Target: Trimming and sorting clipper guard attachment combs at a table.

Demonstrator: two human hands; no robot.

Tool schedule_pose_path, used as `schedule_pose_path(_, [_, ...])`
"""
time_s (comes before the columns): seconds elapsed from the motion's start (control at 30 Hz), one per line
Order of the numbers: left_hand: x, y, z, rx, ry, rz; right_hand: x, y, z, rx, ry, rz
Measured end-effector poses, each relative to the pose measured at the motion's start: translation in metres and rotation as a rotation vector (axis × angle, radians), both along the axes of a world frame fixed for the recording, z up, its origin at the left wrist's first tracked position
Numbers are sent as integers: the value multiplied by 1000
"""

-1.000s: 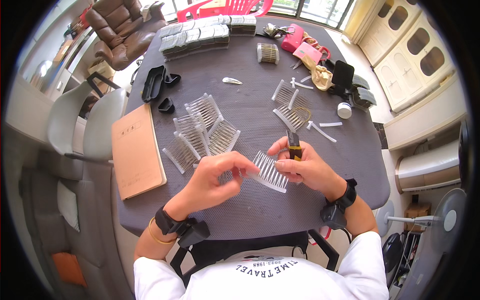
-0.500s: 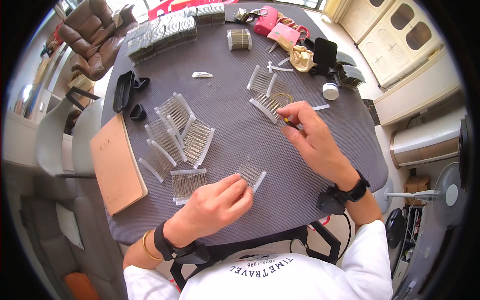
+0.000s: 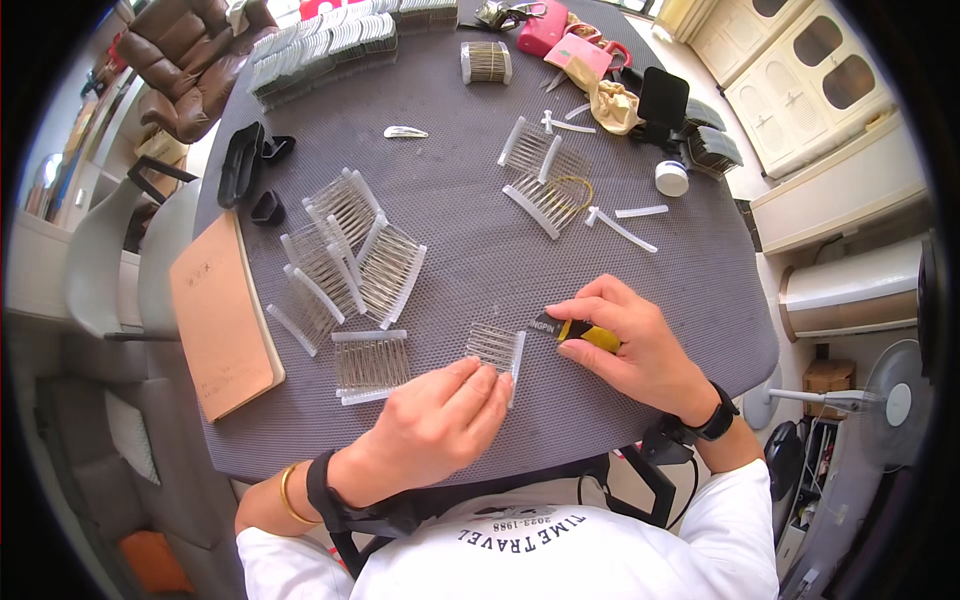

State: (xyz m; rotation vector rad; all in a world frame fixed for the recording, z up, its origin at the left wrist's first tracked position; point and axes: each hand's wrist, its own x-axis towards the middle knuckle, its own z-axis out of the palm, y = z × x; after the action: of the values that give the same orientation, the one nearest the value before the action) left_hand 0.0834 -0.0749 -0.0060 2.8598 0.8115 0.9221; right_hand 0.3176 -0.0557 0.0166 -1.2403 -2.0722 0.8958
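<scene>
A comb, its white strip facing right, is pinched in the fingertips of the left hand at the near side of the grey table; the right hand grips a black-and-yellow tool, its tip near the strip's far end, contact not discernible. To the left lie a single comb and an overlapping pile; beyond the tool lie further combs, a yellow band and loose strips.

Closed tan notebook on the table, left side. Brown armchair, upper left. Pale cushion on grey sofa, lower left. White fan right, near cardboard box.
</scene>
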Motion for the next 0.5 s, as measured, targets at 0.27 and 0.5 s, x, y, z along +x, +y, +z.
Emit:
schedule_pose_path(0.27, [7, 0, 0, -2, 14, 42, -3, -6, -11, 151, -146, 15])
schedule_pose_path(0.5, [11, 0, -2, -37, 41, 24, -6, -17, -17, 283, -174, -67])
